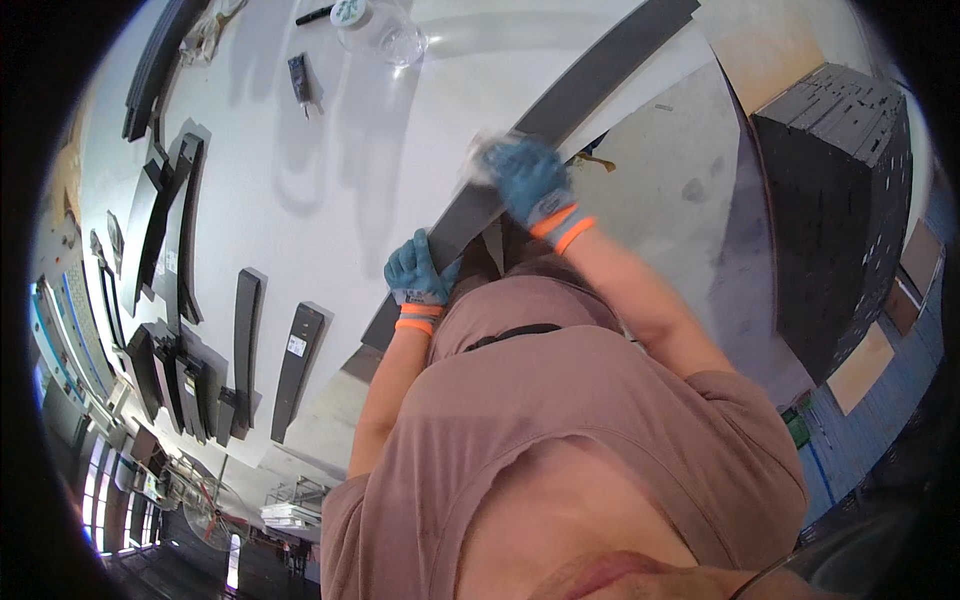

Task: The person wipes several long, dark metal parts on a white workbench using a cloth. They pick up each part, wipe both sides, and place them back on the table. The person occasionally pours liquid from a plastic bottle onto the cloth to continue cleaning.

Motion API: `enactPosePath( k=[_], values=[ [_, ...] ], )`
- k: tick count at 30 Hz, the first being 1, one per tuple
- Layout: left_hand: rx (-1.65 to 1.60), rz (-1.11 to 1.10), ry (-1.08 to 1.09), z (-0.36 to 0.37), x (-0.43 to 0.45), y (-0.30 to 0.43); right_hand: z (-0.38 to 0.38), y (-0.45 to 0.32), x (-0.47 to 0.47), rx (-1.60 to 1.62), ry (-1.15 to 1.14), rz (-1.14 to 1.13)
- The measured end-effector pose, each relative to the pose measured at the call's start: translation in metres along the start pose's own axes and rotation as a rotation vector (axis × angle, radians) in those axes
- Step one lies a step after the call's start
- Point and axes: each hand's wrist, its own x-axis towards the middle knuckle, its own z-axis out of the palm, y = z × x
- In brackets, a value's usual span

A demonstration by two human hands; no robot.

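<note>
A long dark grey board (600,79) lies slantwise along the near edge of the white table (337,210), in front of my body. My left hand (420,266), in a blue-coated work glove with an orange cuff, grips the board near its lower end, thumb on the upper face. Farther up the board, my right hand (529,176), gloved the same way, presses a white cloth (482,156) against the upper face. The cloth and right hand are blurred, and the right fingertips are partly hidden.
A clear jar with a white lid (390,37), a black marker (315,15) and a small dark tube (299,79) sit on the table. Several dark boards (246,345) lie to the left. A large stack of dark panels (817,202) stands at right.
</note>
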Motion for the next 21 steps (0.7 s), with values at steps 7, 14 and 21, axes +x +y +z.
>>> enactPosePath(
  k=[7,14,21],
  values=[
    [-0.035,0.029,-0.031,0.0,0.007,-0.003,-0.05,0.147,0.054,-0.365,0.275,0.375],
    [-0.052,0.024,-0.049,0.004,0.005,-0.007,0.035,-0.064,-0.033,0.205,0.022,-0.119],
    [-0.07,0.022,0.036,0.01,0.003,-0.01,0.014,-0.046,-0.027,0.329,-0.099,0.088]
  ],
)
